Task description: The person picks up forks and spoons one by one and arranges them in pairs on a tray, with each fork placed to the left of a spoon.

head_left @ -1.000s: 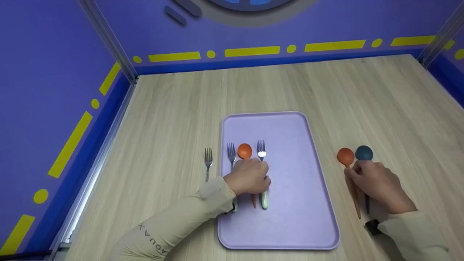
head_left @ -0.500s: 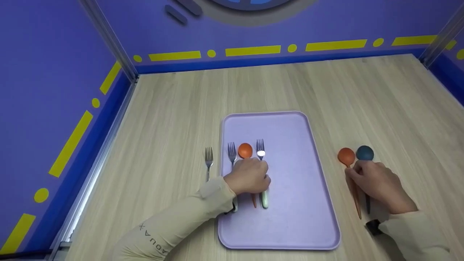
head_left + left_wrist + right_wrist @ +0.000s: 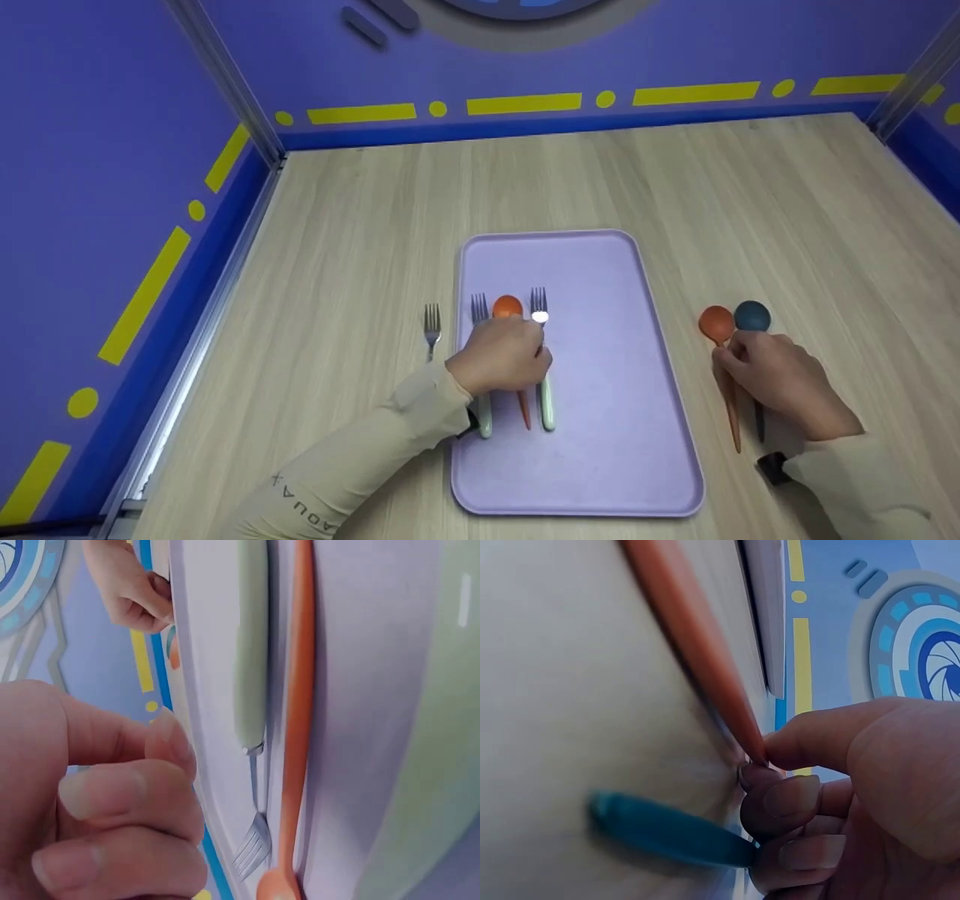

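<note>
My left hand (image 3: 502, 356) hovers over the lilac tray (image 3: 607, 457), fingers curled and thumb against the index finger, holding nothing in the left wrist view. Below it lie an orange spoon (image 3: 508, 306), a green-handled fork (image 3: 547, 409) to its right and another green-handled fork (image 3: 480, 306) to its left. The hand hides their middles. Right of the tray, my right hand (image 3: 784, 379) pinches the handle of a second orange spoon (image 3: 697, 637) between thumb and index finger. Beside that spoon is a dark teal spoon (image 3: 752, 316); its handle passes by the curled fingers.
Left of the tray, a third fork (image 3: 432, 322) lies on the wooden table (image 3: 360, 225), its lower part hidden by my left sleeve (image 3: 405, 420). Blue-purple panels (image 3: 525, 67) with yellow marks border the table at the back and both sides.
My left hand has moved slightly left and away from the right-hand fork, uncovering more of the handles. The tip of the right orange spoon's handle has shifted slightly left; the right hand has hardly moved.
</note>
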The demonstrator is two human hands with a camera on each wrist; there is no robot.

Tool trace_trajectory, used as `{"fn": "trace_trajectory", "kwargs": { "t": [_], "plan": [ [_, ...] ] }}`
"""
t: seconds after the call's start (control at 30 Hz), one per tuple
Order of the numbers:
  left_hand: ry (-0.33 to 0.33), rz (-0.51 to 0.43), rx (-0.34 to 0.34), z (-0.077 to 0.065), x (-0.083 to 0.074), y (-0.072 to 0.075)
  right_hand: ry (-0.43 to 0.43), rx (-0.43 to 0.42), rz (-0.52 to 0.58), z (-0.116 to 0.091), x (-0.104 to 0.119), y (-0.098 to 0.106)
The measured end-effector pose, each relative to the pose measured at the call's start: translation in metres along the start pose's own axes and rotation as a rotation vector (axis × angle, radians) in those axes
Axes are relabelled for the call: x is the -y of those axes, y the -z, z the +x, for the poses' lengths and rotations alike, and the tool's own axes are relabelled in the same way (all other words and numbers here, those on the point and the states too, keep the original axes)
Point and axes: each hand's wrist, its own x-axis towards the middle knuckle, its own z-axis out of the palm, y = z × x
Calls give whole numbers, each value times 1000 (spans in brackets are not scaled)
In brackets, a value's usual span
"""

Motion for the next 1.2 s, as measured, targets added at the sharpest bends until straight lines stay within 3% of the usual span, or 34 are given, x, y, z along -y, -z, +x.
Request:
{"fn": "trace_trajectory", "kwargs": {
  "t": [0.4, 0.63, 0.93, 1.2],
  "plan": [
    [39, 37, -79, -22, 19, 5, 12, -15, 9, 0, 4, 1],
    [63, -5, -114, -34, 36, 5, 56, -40, 4, -1, 12, 2],
    [151, -66, -97, -49, 51, 10, 105, -43, 13, 0, 23, 5],
    [203, -70, -102, -61, 63, 5, 163, -72, 31, 5, 40, 3]
  ]
}}
